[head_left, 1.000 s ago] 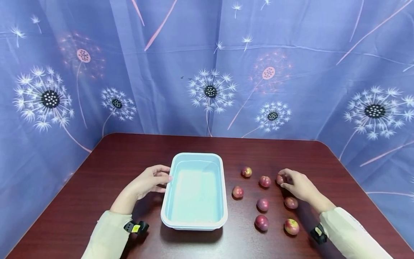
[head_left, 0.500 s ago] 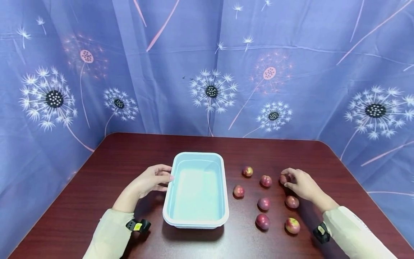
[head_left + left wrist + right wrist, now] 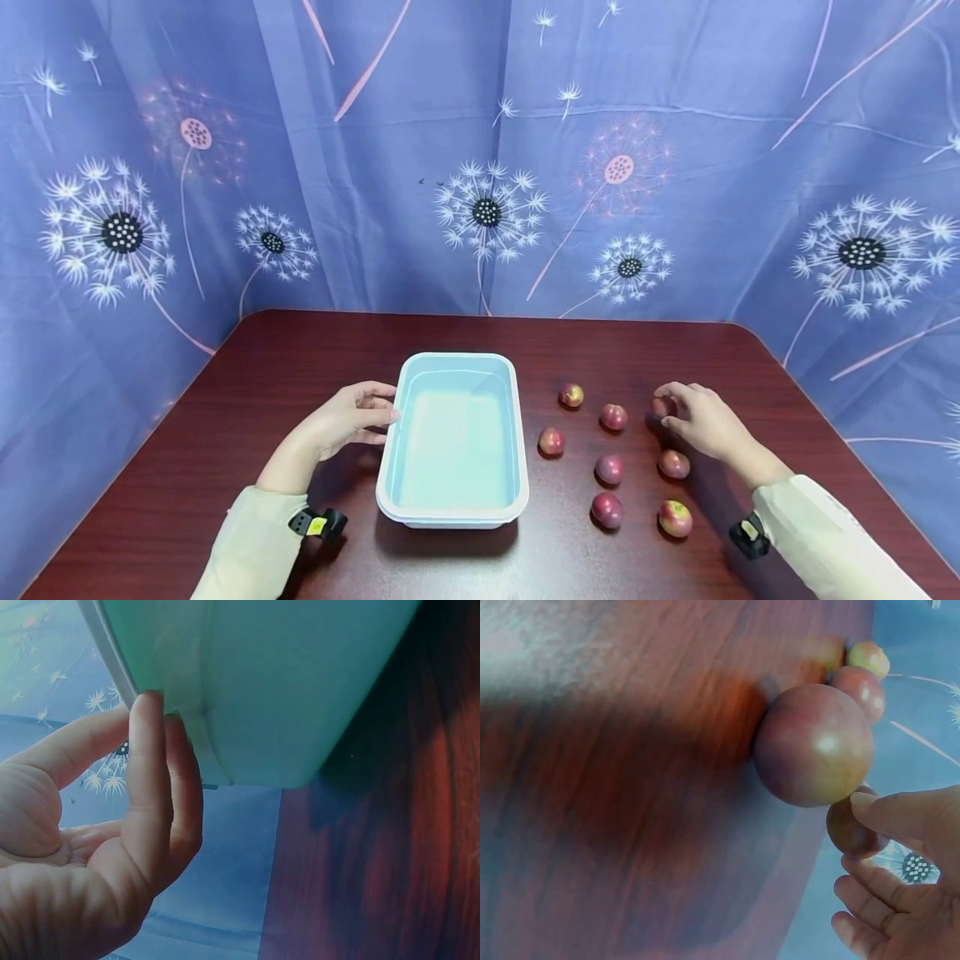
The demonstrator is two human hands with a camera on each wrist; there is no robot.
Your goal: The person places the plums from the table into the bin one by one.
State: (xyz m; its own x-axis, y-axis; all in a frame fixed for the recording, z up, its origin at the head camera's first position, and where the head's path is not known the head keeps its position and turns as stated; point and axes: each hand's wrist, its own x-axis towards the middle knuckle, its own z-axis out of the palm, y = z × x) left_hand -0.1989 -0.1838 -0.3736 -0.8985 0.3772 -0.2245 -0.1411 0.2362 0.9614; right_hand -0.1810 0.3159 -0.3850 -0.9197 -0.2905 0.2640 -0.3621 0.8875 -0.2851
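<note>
A light blue rectangular plastic basin (image 3: pixel 459 442) stands on the dark red table. My left hand (image 3: pixel 352 417) pinches its left rim, thumb over the edge and fingers along the outer wall; the left wrist view shows those fingers (image 3: pixel 150 780) against the basin's side (image 3: pixel 277 690). Over to the right, my right hand (image 3: pixel 705 423) holds a reddish plum (image 3: pixel 663 407), partly hidden by the fingers. In the right wrist view, thumb and fingertips pinch this plum (image 3: pixel 855 826), and a nearer plum (image 3: pixel 814 746) looks large in front of it.
Several plums lie loose between basin and right hand, among them a yellowish one (image 3: pixel 572 396) at the back and a yellow-red one (image 3: pixel 675 518) in front. A blue dandelion-print curtain (image 3: pixel 375 208) hangs behind the wooden table (image 3: pixel 315 342).
My right hand has shifted slightly to the right, with the pinched plum moving along, away from the neighbouring plum. The left hand stays at the basin rim. The head view sways a little.
</note>
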